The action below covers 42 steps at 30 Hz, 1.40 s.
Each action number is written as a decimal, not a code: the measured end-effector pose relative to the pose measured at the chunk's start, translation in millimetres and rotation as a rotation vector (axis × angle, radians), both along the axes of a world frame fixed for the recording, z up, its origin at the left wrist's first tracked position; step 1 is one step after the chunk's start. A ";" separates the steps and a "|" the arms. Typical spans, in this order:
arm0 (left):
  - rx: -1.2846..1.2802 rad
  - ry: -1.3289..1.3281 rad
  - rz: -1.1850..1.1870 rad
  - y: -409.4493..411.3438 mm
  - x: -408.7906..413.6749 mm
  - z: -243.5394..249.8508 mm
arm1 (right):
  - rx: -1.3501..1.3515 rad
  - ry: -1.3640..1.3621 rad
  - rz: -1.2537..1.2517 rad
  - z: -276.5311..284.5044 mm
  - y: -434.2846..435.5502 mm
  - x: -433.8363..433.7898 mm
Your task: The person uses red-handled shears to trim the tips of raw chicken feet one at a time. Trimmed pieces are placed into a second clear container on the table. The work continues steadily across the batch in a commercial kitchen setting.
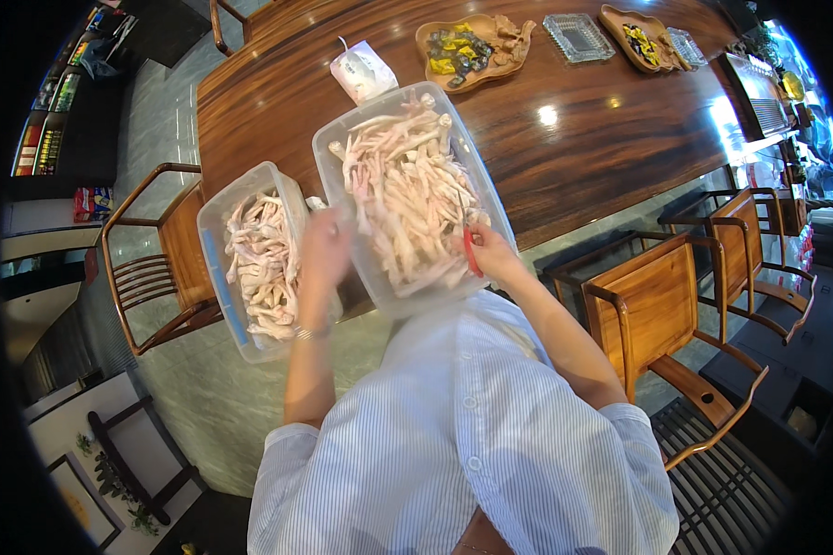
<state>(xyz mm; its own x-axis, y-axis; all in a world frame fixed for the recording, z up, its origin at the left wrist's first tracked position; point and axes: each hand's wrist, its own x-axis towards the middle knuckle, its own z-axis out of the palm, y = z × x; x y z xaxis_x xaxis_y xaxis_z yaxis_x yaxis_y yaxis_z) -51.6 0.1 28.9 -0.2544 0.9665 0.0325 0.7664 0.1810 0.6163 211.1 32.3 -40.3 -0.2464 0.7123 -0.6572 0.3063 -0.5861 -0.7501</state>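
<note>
A large translucent plastic tub [498, 206] full of raw chicken feet [416, 187] stands at the table's edge, right in front of me. My right hand [489, 251] grips red-handled scissors [470, 253] over the tub's near right part, their blades pointing away from me among the feet. To the left is a smaller translucent tub [215, 253], also holding chicken feet [264, 267]. Motion blurs my left hand [327, 243], which is between the two tubs; whether its fingers hold anything cannot be made out. A small white thing [316, 202] shows just beyond it.
Behind the large tub are a white soft packet [364, 73], a wooden tray [472, 52] of wrapped pieces and a glass ashtray [578, 38] on the wooden table [597, 139]. Wooden chairs stand left [180, 257] and right [656, 298].
</note>
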 end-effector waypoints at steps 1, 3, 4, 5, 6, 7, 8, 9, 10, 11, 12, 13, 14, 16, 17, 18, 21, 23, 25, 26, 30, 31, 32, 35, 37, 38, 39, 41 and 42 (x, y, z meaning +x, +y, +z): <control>-0.123 -0.073 -0.080 5.2 21.0 -12.3 | -0.004 0.053 -0.006 -4.8 -1.1 0.2; -0.386 0.053 -0.269 24.2 58.5 -49.1 | -0.008 0.115 -0.041 -4.7 -1.3 1.8; -0.257 0.181 -0.268 24.9 81.1 -58.7 | -0.012 0.129 -0.072 -0.9 -1.4 3.0; -0.129 0.309 -0.264 24.3 98.8 -66.1 | -0.018 0.145 -0.101 1.5 -1.8 3.6; -0.079 0.366 -0.274 26.4 110.2 -78.3 | 0.017 0.138 -0.113 -2.0 -2.1 4.6; -0.032 0.424 -0.278 27.9 119.1 -87.6 | 0.049 0.131 -0.119 -7.2 -2.9 4.3; 0.015 0.481 -0.282 28.4 123.1 -96.1 | 0.081 0.125 -0.125 -11.8 -3.8 5.1; 0.033 0.376 -0.270 29.8 123.4 -91.7 | 0.115 0.113 -0.114 -11.9 -4.3 5.5; 0.052 0.271 -0.257 30.2 122.2 -85.9 | 0.149 0.102 -0.103 -11.8 -6.5 6.1; 0.069 0.165 -0.245 31.5 119.5 -81.8 | 0.183 0.089 -0.092 -11.5 -7.9 6.6; -0.035 0.057 -0.227 40.3 104.1 -95.7 | 0.189 0.107 -0.110 -7.9 -9.1 5.0; -0.104 -0.259 -0.164 45.2 89.3 -94.3 | 0.191 0.123 -0.130 -3.2 -10.6 4.2; -0.174 -0.575 -0.097 48.6 74.2 -92.9 | 0.193 0.139 -0.150 -0.9 -11.2 3.7; -0.318 -1.048 0.017 52.9 51.9 -90.0 | 0.234 0.107 -0.118 -6.8 -11.7 2.9; -0.394 -1.204 0.058 54.3 43.1 -89.6 | 0.254 0.091 -0.101 -9.9 -12.2 2.6; -0.468 -1.360 0.100 56.6 39.9 -84.8 | 0.236 0.085 -0.086 -3.8 -11.2 1.8; -0.378 -1.678 0.249 48.7 47.4 -74.1 | 0.219 0.066 -0.049 8.9 -10.8 0.5; -0.326 -1.657 0.216 44.4 50.9 -83.0 | 0.252 0.052 -0.039 5.5 -11.9 -0.3; -0.303 -1.595 0.177 42.6 55.7 -76.8 | 0.255 0.076 -0.069 2.7 -12.6 -3.3; -0.307 -1.545 0.153 41.9 56.9 -73.4 | 0.256 0.088 -0.085 1.8 -12.9 -4.5; -0.419 -0.996 0.034 38.6 51.1 -74.8 | 0.165 0.096 -0.007 8.8 -10.0 -5.9; -0.421 -0.906 0.027 37.7 51.4 -73.0 | 0.122 0.118 0.003 8.2 -10.0 -5.8; -0.422 -0.973 0.035 36.4 49.8 -70.6 | 0.079 0.138 0.013 7.5 -10.1 -6.0; -0.443 -1.239 0.080 34.1 51.3 -41.3 | 0.225 0.074 -0.035 4.4 -15.9 -12.7; -0.462 -1.502 0.146 31.1 49.7 -34.2 | 0.255 0.049 0.013 18.8 -15.1 -16.1; -0.430 -1.587 0.117 29.6 45.5 -39.6 | 0.270 0.036 0.036 23.8 -14.8 -17.6; -0.400 -1.672 0.085 28.4 41.2 -44.4 | 0.302 0.029 0.048 23.0 -15.6 -18.7; -0.326 -1.693 0.043 24.6 37.0 -53.5 | 0.367 0.016 0.071 20.1 -17.4 -20.7; -0.285 -1.633 0.035 22.5 38.6 -51.4 | 0.363 0.013 0.087 22.6 -17.5 -21.6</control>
<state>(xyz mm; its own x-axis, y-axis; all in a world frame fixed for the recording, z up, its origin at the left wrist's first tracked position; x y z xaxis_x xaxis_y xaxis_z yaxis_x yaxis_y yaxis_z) -13.0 22.6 -22.5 0.1395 0.8879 -0.4384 -0.6198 0.4236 0.6606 189.5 14.8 -17.7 -0.3232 0.8744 -0.3620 0.3324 -0.2532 -0.9085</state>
